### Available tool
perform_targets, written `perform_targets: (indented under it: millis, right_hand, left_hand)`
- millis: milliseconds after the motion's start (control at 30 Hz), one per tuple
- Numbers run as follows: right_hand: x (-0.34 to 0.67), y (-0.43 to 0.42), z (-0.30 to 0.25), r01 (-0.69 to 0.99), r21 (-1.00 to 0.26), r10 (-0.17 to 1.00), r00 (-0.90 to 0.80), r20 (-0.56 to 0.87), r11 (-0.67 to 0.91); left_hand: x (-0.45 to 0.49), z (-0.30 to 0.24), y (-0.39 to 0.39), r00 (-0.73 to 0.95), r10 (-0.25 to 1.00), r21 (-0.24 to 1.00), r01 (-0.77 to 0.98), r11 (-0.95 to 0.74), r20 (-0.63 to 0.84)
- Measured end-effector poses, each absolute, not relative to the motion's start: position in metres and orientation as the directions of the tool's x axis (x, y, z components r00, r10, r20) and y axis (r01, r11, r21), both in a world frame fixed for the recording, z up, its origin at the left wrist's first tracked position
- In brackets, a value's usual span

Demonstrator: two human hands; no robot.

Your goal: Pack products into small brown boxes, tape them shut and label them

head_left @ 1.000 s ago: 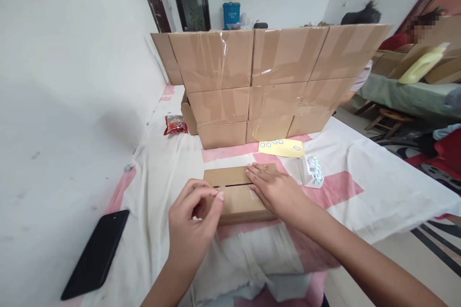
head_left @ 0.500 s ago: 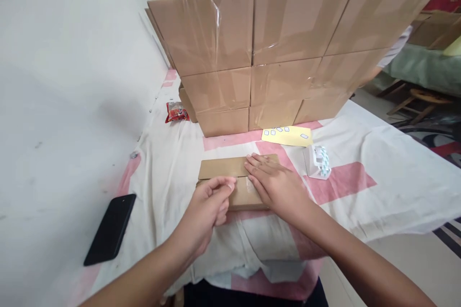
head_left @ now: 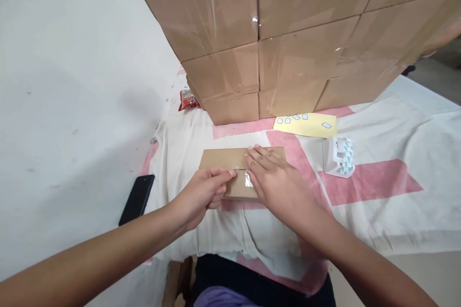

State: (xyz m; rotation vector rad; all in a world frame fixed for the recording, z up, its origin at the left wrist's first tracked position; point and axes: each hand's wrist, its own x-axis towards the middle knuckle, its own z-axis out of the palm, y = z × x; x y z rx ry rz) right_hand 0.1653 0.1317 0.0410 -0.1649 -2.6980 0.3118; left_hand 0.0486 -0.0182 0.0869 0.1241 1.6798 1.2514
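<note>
A small flat cardboard box (head_left: 223, 157) lies on the cloth in front of me, a seam running along its top. My right hand (head_left: 272, 170) rests flat on the box's right part, fingers stretched out and holding nothing. Thumb and forefinger of my left hand (head_left: 209, 189) are pinched at the seam, on what looks like the end of a piece of clear tape (head_left: 236, 170); most of it is hidden. Between the hands a shiny tape patch (head_left: 248, 178) sticks to the box. To the right stands a white tape dispenser (head_left: 339, 157) with a green-white pattern.
A tall wall of taped cardboard (head_left: 223, 72) stands behind the box. A yellow paper strip (head_left: 306, 125) lies at its foot. A red snack packet (head_left: 189, 100) is at the back left, a black phone (head_left: 137, 199) near the white wall (head_left: 72, 105). The cloth (head_left: 378, 220) is wrinkled.
The view has tilted down and shifted, so the cardboard wall fills more of the top. Both hands keep nearly the same places on the box; the tape patch now shines brighter.
</note>
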Motion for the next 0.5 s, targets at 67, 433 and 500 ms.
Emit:
perform_targets:
  millis: [67,433,500]
  right_hand:
    - [0.168,0.132,0.042,0.051,-0.244,0.146,-0.911,0.387,0.968]
    - [0.170,0.133,0.050,-0.001,-0.134,0.044,-0.941,0.336,0.991]
    - [0.169,0.134,0.051,-0.003,-0.118,0.037,-0.943,0.331,0.993]
  left_hand:
    - [0.048,0.090,-0.017,-0.488,0.587,0.763,-0.428,0.485,-0.646]
    - [0.042,0.098,-0.019,-0.429,0.624,0.758,-0.360,0.545,-0.653]
    - [0.040,0.104,-0.022,-0.396,0.624,0.738,-0.329,0.589,-0.674]
